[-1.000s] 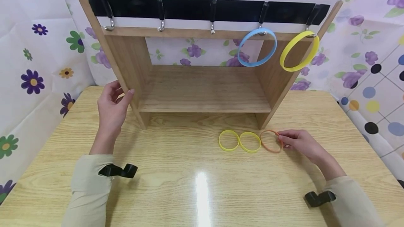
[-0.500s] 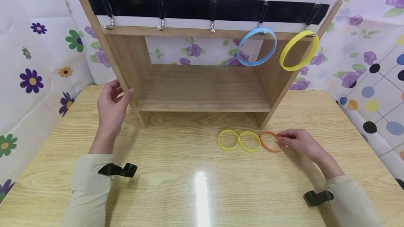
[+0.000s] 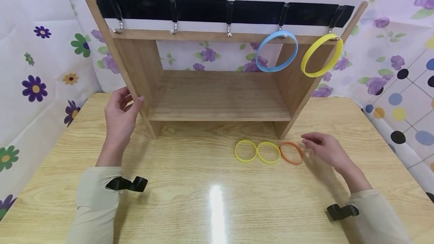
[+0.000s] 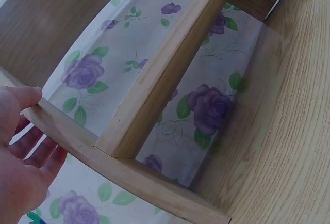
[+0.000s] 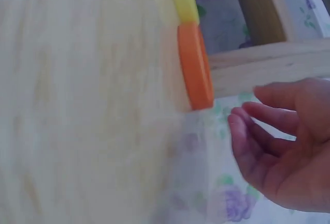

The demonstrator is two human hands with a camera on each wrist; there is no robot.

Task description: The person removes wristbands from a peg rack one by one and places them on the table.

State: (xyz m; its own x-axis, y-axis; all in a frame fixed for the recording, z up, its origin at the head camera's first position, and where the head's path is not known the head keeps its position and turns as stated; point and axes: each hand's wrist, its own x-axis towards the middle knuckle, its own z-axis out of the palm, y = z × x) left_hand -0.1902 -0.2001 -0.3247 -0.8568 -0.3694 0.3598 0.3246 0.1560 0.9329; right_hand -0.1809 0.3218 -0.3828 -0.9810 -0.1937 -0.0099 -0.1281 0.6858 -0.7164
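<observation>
My left hand [image 3: 121, 112] grips the left side panel of the wooden shelf [image 3: 220, 95], its thumb over the panel's edge and the fingers on the outer face. In the left wrist view, the same hand [image 4: 26, 152] has the edge between thumb and fingers. Above the table at the right, my right hand [image 3: 323, 149] holds nothing, its fingers loosely bent. A gap shows between it and the orange ring [image 3: 291, 162], which lies flat on the table. Left of that ring lie two yellow rings [image 3: 269, 162] in a row, side by side.
Across the shelf's top runs a black and white rail [image 3: 200, 9] with several metal hooks. A blue ring [image 3: 276, 69] and a thicker-looking yellow ring [image 3: 313, 73] hang from its two right-hand hooks. A flowered cloth [image 3: 383, 48] covers the wall behind.
My right hand has let go of the orange ring and lifted slightly up and away to the right. The ring lies flat on the table. My left hand stays on the panel.
</observation>
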